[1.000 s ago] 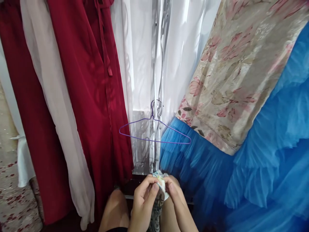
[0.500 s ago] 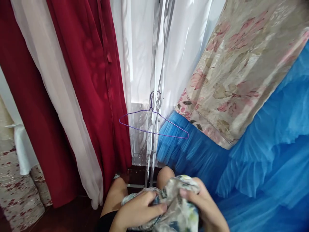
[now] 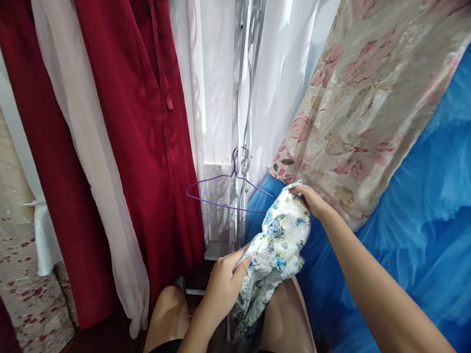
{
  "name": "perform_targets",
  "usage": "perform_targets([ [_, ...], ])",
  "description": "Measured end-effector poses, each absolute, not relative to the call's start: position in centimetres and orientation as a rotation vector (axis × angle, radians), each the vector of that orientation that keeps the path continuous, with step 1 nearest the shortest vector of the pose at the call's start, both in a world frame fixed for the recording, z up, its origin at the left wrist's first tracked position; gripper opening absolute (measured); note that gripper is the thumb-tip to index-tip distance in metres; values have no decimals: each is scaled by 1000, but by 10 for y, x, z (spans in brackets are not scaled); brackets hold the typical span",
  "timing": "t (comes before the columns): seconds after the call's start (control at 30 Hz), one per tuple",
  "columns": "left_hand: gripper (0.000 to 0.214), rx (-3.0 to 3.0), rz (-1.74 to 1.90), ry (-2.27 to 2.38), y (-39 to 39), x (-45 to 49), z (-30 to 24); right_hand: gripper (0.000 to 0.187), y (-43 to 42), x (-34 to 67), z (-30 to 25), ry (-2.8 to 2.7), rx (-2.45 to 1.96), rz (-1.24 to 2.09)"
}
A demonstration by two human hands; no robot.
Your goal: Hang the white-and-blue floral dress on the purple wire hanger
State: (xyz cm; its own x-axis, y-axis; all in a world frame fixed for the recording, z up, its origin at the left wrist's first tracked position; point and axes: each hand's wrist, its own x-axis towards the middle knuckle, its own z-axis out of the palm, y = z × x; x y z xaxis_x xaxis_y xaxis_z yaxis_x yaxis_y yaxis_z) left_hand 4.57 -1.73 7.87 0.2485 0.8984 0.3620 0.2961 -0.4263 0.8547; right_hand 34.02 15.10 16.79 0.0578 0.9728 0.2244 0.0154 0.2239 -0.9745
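A white garment with blue flowers (image 3: 277, 245) is stretched between my two hands above my knees. My left hand (image 3: 225, 279) pinches its lower end near my lap. My right hand (image 3: 308, 198) is reached out forward and grips the garment's upper end, right beside the right tip of a purple wire hanger (image 3: 221, 189). The hanger hangs empty from a silver metal stand (image 3: 243, 122).
Dark red dresses (image 3: 143, 127) and a pale pink sheer one (image 3: 88, 147) hang at the left. White curtains (image 3: 213, 78) are behind the stand. A floral beige dress (image 3: 368, 98) lies over blue tulle (image 3: 412, 211) at the right. My bare knees (image 3: 169, 309) are at the bottom.
The bunched garment has been pulled open. My right hand rose and reached forward with its upper end to the hanger's right tip, while my left hand kept the lower end.
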Motion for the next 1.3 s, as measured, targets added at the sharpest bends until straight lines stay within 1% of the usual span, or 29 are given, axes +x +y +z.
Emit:
perform_targets([
  [0.1,44,1768,1241,1052,-15,41,80,13,166,309,178,-1372,-1086,1143],
  [0.2,47,1685,1332,1036,-8,23,79,15,164,282,183,-1456,-1058,1300],
  [0.3,47,1719,1324,1082,9,-12,74,19,154,271,186,-1526,-960,1361],
  [0.37,46,1899,1155,1175,27,-45,70,22,147,273,188,-1593,-885,1348],
  [0.47,47,2337,654,1366,64,-104,71,32,141,279,197,-1706,-887,1345],
  [0.5,43,2461,572,1409,77,-123,75,35,140,281,201,-1732,-903,1332],
  [0.53,38,2538,571,1463,90,-139,81,34,140,283,204,-1758,-914,1307],
  [0.63,35,2577,713,1653,125,-167,114,25,142,286,213,-1830,-894,1214],
  [0.7,34,2533,900,1728,141,-163,143,21,143,286,216,-1841,-898,1207],
  [0.77,35,2506,1054,1698,149,-143,167,22,140,285,215,-1784,-914,1261],
  [0.83,35,2510,1136,1499,148,-115,183,28,133,283,210,-1692,-915,1356],
  [0.9,34,2548,1176,1249,143,-90,188,41,122,284,202,-1614,-899,1426],
  [0.97,31,2571,1306,1179,138,-74,184,49,109,290,189,-1578,-897,1401],
  [1.0,30,2547,1416,1255,137,-71,181,48,103,295,182,-1578,-911,1342],
  [1.07,26,2364,1625,1487,137,-73,174,37,92,307,166,-1592,-964,1171],
  [1.1,26,2253,1654,1555,137,-76,172,34,88,313,159,-1587,-990,1089],
  [1.17,29,2139,1554,1507,138,-82,172,35,83,323,152,-1518,-1012,988],
  [1.23,39,2113,1449,1327,135,-82,178,34,80,326,157,-1381,-998,973],
  [1.3,51,2037,1464,1184,128,-76,185,31,79,322,171,-1228,-968,993],
])
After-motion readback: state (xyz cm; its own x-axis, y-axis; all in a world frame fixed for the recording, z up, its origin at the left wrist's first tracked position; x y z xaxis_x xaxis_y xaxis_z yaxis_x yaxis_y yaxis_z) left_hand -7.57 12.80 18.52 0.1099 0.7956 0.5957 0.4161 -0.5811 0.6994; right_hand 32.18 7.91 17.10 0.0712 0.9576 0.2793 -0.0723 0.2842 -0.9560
